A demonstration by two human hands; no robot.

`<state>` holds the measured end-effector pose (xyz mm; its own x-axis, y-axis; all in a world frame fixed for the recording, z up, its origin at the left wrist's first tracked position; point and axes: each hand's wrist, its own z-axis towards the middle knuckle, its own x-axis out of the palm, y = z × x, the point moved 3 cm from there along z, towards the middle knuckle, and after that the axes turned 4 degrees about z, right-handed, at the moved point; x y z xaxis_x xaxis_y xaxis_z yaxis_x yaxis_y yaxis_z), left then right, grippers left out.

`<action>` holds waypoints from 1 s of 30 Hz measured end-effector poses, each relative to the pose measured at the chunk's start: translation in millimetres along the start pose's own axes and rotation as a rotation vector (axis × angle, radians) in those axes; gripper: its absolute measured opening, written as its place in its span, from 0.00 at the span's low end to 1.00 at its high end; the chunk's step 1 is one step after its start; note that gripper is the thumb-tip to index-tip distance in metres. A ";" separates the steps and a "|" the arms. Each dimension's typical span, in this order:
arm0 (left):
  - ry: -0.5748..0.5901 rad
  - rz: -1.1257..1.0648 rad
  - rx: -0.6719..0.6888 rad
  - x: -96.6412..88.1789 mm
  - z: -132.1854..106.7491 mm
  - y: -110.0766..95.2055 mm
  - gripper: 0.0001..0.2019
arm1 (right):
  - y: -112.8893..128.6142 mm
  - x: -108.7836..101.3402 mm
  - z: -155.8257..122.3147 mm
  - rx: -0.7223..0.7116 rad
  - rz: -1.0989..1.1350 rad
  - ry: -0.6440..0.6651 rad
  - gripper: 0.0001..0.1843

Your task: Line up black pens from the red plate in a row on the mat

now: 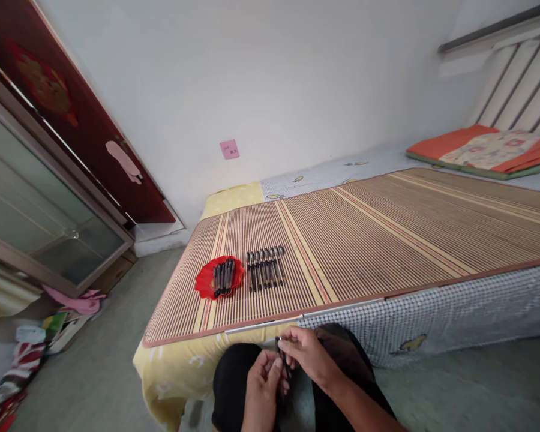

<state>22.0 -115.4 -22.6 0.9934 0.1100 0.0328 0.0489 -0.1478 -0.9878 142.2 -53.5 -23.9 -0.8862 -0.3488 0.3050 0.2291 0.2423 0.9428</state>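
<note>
So you've got one dark pen [282, 359] pinched between both hands, down low over your lap, just off the near edge of the bed [454, 312]. Your right hand [306, 353] grips it from above with the fingers curled around the upper part, and your left hand [261, 384] comes up from below, fingertips closed on the lower part. The two hands are basically touching each other around it. It's too small and covered up to tell if it's capped or not.

Up on the bed there's a striped bamboo mat [364, 234], and on it a neat row of pens [264, 268] lying side by side, all pointing away from you. Just left of that row sits a red scalloped dish [203, 282] with a few more pens [223, 277] lying in it. Both are well apart from your hands.

Further out, a folded orange blanket [486, 149] sits at the far right end of the bed, a pink note [229, 149] is stuck on the white wall, and a glass-front cabinet [40, 198] stands off to your left.
</note>
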 end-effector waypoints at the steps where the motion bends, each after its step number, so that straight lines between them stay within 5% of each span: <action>1: 0.005 0.001 -0.010 0.6 -0.2 -1.4 0.27 | -1.4 -0.8 0.4 0.004 -0.002 -0.003 0.18; 8: 0.049 0.003 -0.034 3.4 -0.1 -5.8 0.26 | -1.2 -4.4 -0.6 0.009 -0.039 0.004 0.18; 15: 0.114 0.008 -0.022 4.5 -2.6 -8.9 0.27 | 24.5 -20.1 12.7 0.005 0.108 0.034 0.21; 24: -0.304 0.578 0.233 -81.3 -2.7 1.2 0.22 | 113.0 -108.4 119.9 0.026 -0.044 -0.121 0.16; 30: -0.313 0.700 0.352 -98.4 8.5 11.2 0.20 | 116.6 -119.1 182.0 0.142 -0.232 -0.274 0.17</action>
<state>-76.1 -119.5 -38.2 0.7052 0.3819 -0.5973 -0.6543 0.0262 -0.7558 201.1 181.1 25.1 -0.9871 -0.1589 0.0199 -0.0316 0.3151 0.9485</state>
